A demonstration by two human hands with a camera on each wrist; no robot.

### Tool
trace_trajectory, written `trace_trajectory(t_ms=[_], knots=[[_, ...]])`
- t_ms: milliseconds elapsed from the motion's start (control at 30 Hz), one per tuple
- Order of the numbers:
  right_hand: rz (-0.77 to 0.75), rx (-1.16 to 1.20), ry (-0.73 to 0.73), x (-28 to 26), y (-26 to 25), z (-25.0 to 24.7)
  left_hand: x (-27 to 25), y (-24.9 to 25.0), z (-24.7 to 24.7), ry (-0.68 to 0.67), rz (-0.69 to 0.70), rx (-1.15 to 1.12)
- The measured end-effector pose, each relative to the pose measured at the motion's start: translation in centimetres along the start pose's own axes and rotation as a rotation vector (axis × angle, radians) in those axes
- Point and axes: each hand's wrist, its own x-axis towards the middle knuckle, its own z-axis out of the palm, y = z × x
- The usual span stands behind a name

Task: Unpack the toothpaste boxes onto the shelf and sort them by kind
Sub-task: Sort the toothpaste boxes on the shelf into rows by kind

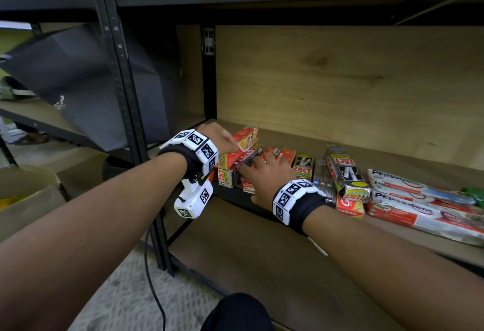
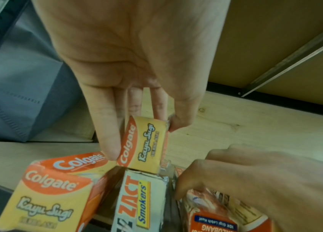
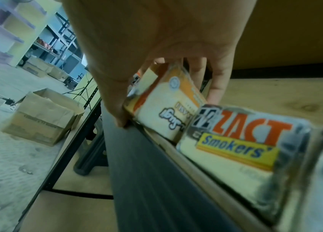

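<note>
Pinching one Colgate box (image 2: pixel 144 145), left hand (image 2: pixel 129 66); right hand (image 1: pixel 264 173) grips another.

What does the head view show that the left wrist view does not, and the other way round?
Only the head view: the Pepsodent boxes lying at the right of the shelf, the grey bag beyond the post, and both wristbands.

Only the left wrist view: the words "Kayu Sugi" on the Colgate box that the left hand pinches by its end, fingers on one side, thumb on the other.

Both: that box, a Zact box under it, and the right hand on the boxes beside.
</note>
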Motion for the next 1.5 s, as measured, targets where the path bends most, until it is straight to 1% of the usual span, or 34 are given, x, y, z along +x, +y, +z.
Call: trace_trajectory(t_ms=[100, 267, 367, 433, 500, 567, 667, 800, 900, 1033, 1133, 1267, 1400, 1500], knots=[[0.021, 0.022, 0.027, 0.2, -0.3, -0.2, -0.1, -0.1, -0.4, -0.013, 0.023, 0.033], [-0.009, 0.013, 0.090, 0.5, 0.6, -1.3, -0.4, -0.1, -0.5, 0.013, 0.051, 0.107], [-0.004, 0.110, 0.120, 0.5, 1.7, -2.0, -0.5, -0.1, -0.4, 0.019, 0.061, 0.129], [0.018, 0.224, 0.093, 0.5, 2.6, -2.7, -0.7, 0.0, -0.4, 0.019, 0.079, 0.156], [0.069, 0.336, 0.079, 0.5, 4.0, -3.5, -0.7, 0.2, -0.4, 0.016, 0.089, 0.186], [0.129, 0.460, 0.109, 0.5, 5.6, -4.1, -0.6, 0.6, -0.3, 0.019, 0.096, 0.212], [0.231, 0.647, 0.220, 0.3, 7.8, -4.5, -0.8, 1.5, -0.2, 0.010, 0.095, 0.248], [0.413, 0.840, 0.328, -0.4, 10.1, -4.4, -1.0, 2.4, 0.1, 0.003, 0.078, 0.280], [0.516, 0.999, 0.407, -1.1, 11.1, -4.4, -1.0, 2.7, 0.5, -0.060, 0.056, 0.378], [0.626, 1.193, 0.497, -1.7, 12.0, -4.6, -1.2, 2.8, 1.0, -0.087, 0.059, 0.454], [0.670, 1.322, 0.516, -2.3, 12.7, -5.2, -1.0, 3.4, 1.4, -0.105, 0.111, 0.464], [0.685, 1.493, 0.499, -3.5, 14.0, -5.8, -0.9, 5.2, 1.7, -0.069, 0.234, 0.344], [0.705, 1.670, 0.456, -5.2, 15.2, -6.4, -0.7, 7.6, 2.5, -0.035, 0.384, 0.295], [0.716, 1.797, 0.437, -7.1, 16.1, -6.9, -0.6, 9.0, 3.3, 0.004, 0.441, 0.264]])
